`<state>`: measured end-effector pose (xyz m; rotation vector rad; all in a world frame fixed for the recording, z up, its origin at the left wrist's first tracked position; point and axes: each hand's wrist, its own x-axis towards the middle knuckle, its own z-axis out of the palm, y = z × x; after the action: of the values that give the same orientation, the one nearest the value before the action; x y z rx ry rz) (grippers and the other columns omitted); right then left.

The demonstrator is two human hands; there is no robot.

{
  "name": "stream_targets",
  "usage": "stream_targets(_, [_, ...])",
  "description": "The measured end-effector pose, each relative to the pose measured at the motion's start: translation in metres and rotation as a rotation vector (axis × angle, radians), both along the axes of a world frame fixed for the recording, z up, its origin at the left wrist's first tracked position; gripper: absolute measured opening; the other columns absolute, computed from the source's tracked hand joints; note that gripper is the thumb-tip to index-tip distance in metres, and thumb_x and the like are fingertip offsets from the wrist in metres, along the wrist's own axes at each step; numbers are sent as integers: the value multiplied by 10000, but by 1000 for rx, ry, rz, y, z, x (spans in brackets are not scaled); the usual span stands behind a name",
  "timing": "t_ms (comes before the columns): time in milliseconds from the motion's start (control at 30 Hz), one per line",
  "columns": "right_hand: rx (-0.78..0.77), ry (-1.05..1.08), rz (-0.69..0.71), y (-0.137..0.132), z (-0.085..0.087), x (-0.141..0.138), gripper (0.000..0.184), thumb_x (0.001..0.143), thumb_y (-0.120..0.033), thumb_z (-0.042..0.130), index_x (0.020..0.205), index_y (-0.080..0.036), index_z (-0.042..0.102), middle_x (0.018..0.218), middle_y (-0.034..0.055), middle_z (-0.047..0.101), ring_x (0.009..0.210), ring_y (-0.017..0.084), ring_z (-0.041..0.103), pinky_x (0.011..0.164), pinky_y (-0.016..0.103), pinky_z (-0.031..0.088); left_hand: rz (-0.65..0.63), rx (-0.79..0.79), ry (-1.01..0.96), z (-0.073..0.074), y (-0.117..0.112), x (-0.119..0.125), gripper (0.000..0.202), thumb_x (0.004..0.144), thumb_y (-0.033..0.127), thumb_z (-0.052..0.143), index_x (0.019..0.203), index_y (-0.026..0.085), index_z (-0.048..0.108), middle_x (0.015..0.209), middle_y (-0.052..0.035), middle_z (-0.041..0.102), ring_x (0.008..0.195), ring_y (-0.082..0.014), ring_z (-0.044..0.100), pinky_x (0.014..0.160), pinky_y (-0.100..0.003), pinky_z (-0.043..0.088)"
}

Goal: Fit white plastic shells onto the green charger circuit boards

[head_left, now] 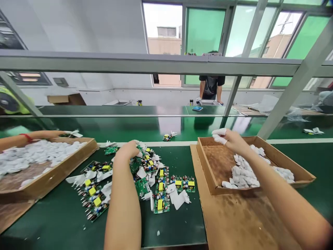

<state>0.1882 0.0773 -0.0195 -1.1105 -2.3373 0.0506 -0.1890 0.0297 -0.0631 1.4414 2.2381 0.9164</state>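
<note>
My left hand (pixel 127 151) reaches over a heap of green circuit boards (pixel 142 187) with yellow transformers and white plastic parts. White covers are on its fingertips, which close on the edge of a circuit board (pixel 141 150) at the top of the heap; part of the grip is hidden behind the hand. Above the left side of a shallow cardboard box (pixel 213 173) is my right hand (pixel 231 139). Its white-covered thumb and finger are stretched out slightly apart, and nothing shows between them. Small white pieces (pixel 243 173) lie piled in that box.
Another person's arm (pixel 39 134) reaches over a second cardboard box (pixel 59 170) of white pieces at left. One board (pixel 168 137) lies on the green belt (pixel 130 128) beyond the pale strip. A metal frame (pixel 130 62) crosses ahead; a person (pixel 211 86) stands behind it.
</note>
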Motion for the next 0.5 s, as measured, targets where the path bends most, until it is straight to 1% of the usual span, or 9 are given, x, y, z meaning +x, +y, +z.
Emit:
stream_targets(67, [85, 119, 157, -8, 5, -25, 184, 757, -270, 404, 781, -160, 550, 777, 60, 582, 742, 187, 521, 664, 294, 411, 25, -13, 25, 11, -2, 14, 226, 533, 15, 577, 738, 101, 543, 844, -141, 601, 912, -313, 525, 788, -461, 362])
stream_targets(100, [119, 169, 199, -12, 7, -36, 185, 760, -273, 391, 752, -162, 539, 747, 60, 572, 729, 186, 510, 653, 294, 403, 24, -8, 32, 17, -4, 21, 314, 509, -1, 571, 805, 104, 551, 900, -165, 593, 930, -337, 513, 786, -451, 362])
stream_targets(133, [138, 228, 223, -15, 9, -45, 187, 764, -275, 378, 733, -163, 525, 727, 59, 561, 714, 182, 499, 642, 291, 395, 15, 11, 31, 23, -6, 28, 401, 504, 1, 570, 888, 114, 547, 956, -171, 580, 950, -341, 504, 789, -429, 366])
stream_targets(167, [138, 294, 237, -17, 9, -52, 190, 771, -279, 367, 717, -165, 509, 712, 56, 548, 696, 174, 490, 629, 285, 388, 3, 33, 32, 29, -8, 35, 481, 513, 20, 575, 978, 134, 525, 1005, -158, 569, 967, -323, 501, 795, -397, 374])
stream_targets(233, [85, 416, 262, -19, 8, -63, 210, 787, -304, 353, 677, -172, 473, 682, 42, 518, 662, 158, 471, 609, 273, 375, -63, 93, -13, 38, -11, 49, 598, 531, 62, 588, 1105, 168, 461, 1063, -122, 550, 989, -279, 498, 800, -332, 385])
stream_targets(300, [-35, 531, 295, -17, 3, -70, 258, 796, -354, 357, 627, -176, 435, 638, 22, 477, 619, 138, 447, 589, 261, 363, -176, 135, -92, 41, -10, 63, 611, 527, 88, 605, 1116, 175, 464, 1071, -95, 550, 985, -250, 504, 793, -291, 397])
stream_targets(367, [-255, 680, 328, -13, -3, -74, 297, 774, -428, 391, 619, -176, 422, 583, -2, 439, 562, 120, 425, 559, 251, 358, -319, 176, -254, 39, -6, 78, 559, 505, 78, 618, 1048, 164, 520, 1061, -81, 557, 989, -234, 501, 797, -270, 399])
stream_targets(433, [-483, 808, 338, -9, -8, -75, 330, 729, -499, 424, 675, -174, 446, 530, -26, 414, 487, 104, 403, 501, 240, 348, -409, 230, -520, 34, 2, 95, 505, 485, 58, 632, 975, 159, 559, 1030, -66, 571, 975, -217, 506, 787, -257, 403])
stream_targets(500, [-632, 911, 324, -6, -10, -74, 378, 673, -533, 472, 773, -168, 477, 505, -47, 392, 427, 87, 374, 439, 220, 312, -418, 283, -885, 27, 10, 111, 459, 474, 47, 650, 917, 144, 573, 941, -63, 595, 886, -200, 540, 729, -256, 422])
